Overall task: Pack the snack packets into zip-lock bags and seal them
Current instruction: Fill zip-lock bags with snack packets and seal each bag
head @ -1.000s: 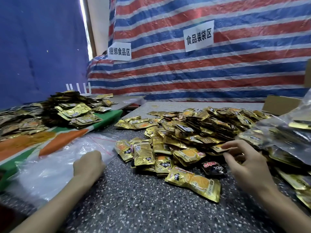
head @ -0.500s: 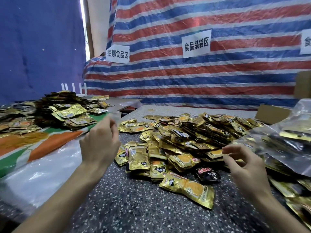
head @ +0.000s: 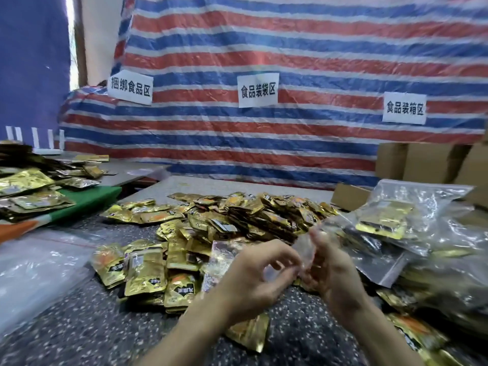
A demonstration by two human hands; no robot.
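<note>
Both hands are up together over the front of the pile. My left hand (head: 253, 278) has its fingers curled with thumb and forefinger pinched onto the edge of a clear zip-lock bag (head: 303, 249), the other fingers loosely bent with a gap you can see through. My right hand (head: 332, 268) is just beside it, fingers bent and closed on the same bag from the other side. It's all motion-blurred, so I can't tell exactly how tight either grip is or whether the bag's mouth is open.

That bag is crumpled between the two hands. Its visible part runs roughly upright, tilting up and to the right, and looks empty, though the blur makes that shaky.

Gold snack packets (head: 237, 220) sit in a big heap on the speckled table (head: 92, 326), right behind and under my hands, lying flat at all angles. One packet (head: 249, 334) lies alone near my left wrist. Filled zip-lock bags (head: 396, 220) are stacked to the right, long sides slanting toward the back right. A stack of flat clear bags (head: 39, 265) lies at the left edge. Further left there's another heap of packets (head: 31, 191) on a green and orange cloth (head: 89, 199). Cardboard boxes (head: 427, 162) stand at the back right against the striped tarp (head: 290, 48).
</note>
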